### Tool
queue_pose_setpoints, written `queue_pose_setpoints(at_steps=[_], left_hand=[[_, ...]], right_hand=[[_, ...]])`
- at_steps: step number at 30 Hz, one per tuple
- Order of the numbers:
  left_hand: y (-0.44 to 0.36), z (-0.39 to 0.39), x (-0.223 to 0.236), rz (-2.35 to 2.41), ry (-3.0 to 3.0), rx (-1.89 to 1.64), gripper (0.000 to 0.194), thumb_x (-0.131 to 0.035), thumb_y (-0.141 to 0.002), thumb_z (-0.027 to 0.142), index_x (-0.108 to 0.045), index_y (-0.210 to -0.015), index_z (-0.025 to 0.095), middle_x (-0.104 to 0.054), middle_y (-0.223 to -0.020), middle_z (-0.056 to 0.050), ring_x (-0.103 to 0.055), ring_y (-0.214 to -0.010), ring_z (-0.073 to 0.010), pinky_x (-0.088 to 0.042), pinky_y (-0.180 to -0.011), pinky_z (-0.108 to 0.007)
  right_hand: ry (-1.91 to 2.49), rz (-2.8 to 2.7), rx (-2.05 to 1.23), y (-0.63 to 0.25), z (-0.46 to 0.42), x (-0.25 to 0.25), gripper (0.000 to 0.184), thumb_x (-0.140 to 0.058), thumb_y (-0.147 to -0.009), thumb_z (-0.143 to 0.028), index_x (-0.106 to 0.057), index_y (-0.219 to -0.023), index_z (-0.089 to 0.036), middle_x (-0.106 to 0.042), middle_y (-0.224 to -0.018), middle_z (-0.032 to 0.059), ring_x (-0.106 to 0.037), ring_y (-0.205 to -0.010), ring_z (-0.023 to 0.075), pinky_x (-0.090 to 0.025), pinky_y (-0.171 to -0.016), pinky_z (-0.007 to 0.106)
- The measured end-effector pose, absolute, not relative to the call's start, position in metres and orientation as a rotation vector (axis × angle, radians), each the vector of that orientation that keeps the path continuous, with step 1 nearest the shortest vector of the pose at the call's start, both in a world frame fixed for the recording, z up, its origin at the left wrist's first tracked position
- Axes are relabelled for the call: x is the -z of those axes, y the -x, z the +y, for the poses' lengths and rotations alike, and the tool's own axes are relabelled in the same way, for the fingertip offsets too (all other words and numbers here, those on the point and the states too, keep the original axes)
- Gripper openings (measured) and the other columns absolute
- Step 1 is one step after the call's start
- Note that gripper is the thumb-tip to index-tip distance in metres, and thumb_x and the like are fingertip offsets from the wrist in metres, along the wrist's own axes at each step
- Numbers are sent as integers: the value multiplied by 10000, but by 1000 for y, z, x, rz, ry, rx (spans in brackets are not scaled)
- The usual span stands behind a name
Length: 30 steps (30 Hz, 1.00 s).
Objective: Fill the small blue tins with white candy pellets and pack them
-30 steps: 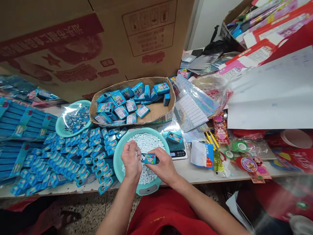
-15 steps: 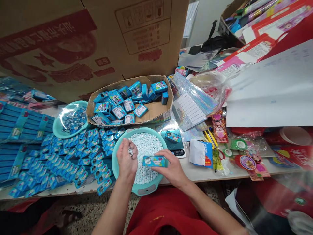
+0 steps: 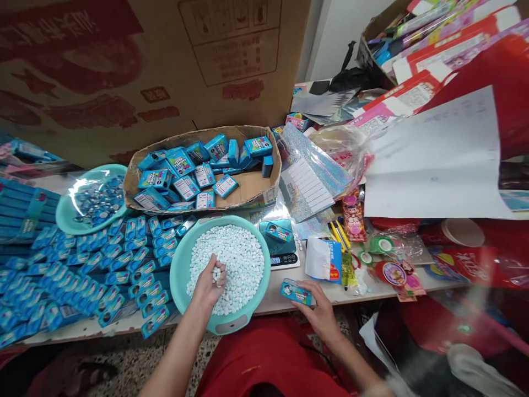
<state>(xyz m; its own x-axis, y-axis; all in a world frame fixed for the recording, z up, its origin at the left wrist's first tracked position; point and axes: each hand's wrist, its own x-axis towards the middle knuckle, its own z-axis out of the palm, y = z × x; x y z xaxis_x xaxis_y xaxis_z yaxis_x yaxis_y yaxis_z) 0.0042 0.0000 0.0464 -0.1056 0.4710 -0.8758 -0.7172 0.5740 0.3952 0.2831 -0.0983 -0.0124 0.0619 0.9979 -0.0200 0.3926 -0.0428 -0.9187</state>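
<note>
My left hand point(image 3: 210, 284) is over the turquoise bowl point(image 3: 177, 278), its fingers curled around a few small white candies point(image 3: 216, 274). Many more white candies point(image 3: 237, 259) fill the bowl beneath it. My right hand point(image 3: 320, 309) is to the right of the bowl, near the table's front edge, gripping a small blue box point(image 3: 296, 292) between thumb and fingers. One end of that box shows a round pale patch. Behind it, a digital scale point(image 3: 285, 260) carries another blue box point(image 3: 278, 231).
Rows of blue boxes point(image 3: 119, 264) cover the table on the left. A cardboard tray point(image 3: 248, 203) of larger blue packs stands behind the bowl, beside a second turquoise bowl point(image 3: 61, 218). A big carton point(image 3: 227, 105) rises behind. Tape, pens and packets point(image 3: 324, 259) lie to the right.
My right hand has carried the blue box from above the bowl to the right and down, beside it. The left hand has turned and sits lower over the candies. The view has shifted slightly.
</note>
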Motion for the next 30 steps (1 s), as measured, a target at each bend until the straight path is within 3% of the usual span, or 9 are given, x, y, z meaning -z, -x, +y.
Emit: queue_pose_setpoints(at_steps=[5, 8, 11, 14, 18, 22, 25, 30], left_hand=[[-4, -2, -36, 1396, 78, -1035, 209, -506, -858, 300, -512, -713, 150, -384, -478, 64, -320, -351, -37, -193, -324, -141], [-5, -9, -30, 1656, -379, -1051, 178, -594, -758, 349, -562, -759, 173, -434, -521, 49, -402, -434, -77, -292, -393, -178], [-5, -13, -26, 1901, -1078, -913, 178, -625, -693, 360, -629, -783, 207, -606, -764, -24, -573, -795, -195, -461, -708, -306], [-2, -13, -26, 1977, -1376, -817, 277, -598, -707, 363, -647, -940, 220, -601, -1074, -77, -501, -1097, -281, -366, -960, -436], [-5, -11, -36, 1951, -1080, -949, 371, -576, -740, 459, -606, -1009, 206, -582, -1126, -107, -530, -1075, -276, -421, -900, -420], [-26, 1, -63, 1570, -523, -1170, 460, -584, -731, 571, -616, -975, 183, -646, -1038, -114, -608, -950, -241, -454, -841, -361], [-47, 18, -84, 1188, -109, -1287, 537, -451, -802, 626, -618, -1027, 167, -656, -1062, -126, -626, -950, -217, -478, -793, -313], [-59, 36, -92, 1025, 263, -1319, 395, -412, -890, 439, -626, -845, 110, -675, -861, -110, -651, -742, -181, -506, -668, -291]], right_hand=[[1606, -1543, -961, -296, -99, 8, 463, -726, -683, -388, -580, -1096, -236, -614, -1108, 81, -581, -1050, 269, -484, -903, 431], [1639, -1508, -842, -295, -70, -3, 482, -674, -738, -389, -530, -1168, -228, -588, -1117, 96, -582, -1009, 253, -499, -865, 421], [1617, -1447, -765, -279, -20, -1, 585, -672, -730, -401, -460, -1241, -212, -534, -1202, 127, -541, -1074, 263, -492, -867, 428], [1650, -1417, -828, -261, 25, 6, 583, -688, -677, -449, -502, -1162, -183, -575, -1150, 125, -547, -1057, 284, -475, -860, 449], [1626, -1449, -861, -256, 48, -12, 376, -651, -702, -474, -582, -941, -191, -649, -896, 51, -606, -855, 244, -475, -783, 405], [1421, -1682, -629, -250, 40, -70, 284, -667, -737, -396, -603, -954, -223, -650, -922, 44, -594, -874, 226, -445, -797, 376], [1249, -1976, -507, -232, 34, -99, 232, -659, -760, -325, -617, -975, -249, -672, -910, 31, -595, -879, 226, -373, -892, 424], [1210, -2149, -459, -207, 33, -102, 177, -641, -772, -273, -617, -944, -237, -676, -858, 25, -595, -828, 219, -364, -857, 415]])
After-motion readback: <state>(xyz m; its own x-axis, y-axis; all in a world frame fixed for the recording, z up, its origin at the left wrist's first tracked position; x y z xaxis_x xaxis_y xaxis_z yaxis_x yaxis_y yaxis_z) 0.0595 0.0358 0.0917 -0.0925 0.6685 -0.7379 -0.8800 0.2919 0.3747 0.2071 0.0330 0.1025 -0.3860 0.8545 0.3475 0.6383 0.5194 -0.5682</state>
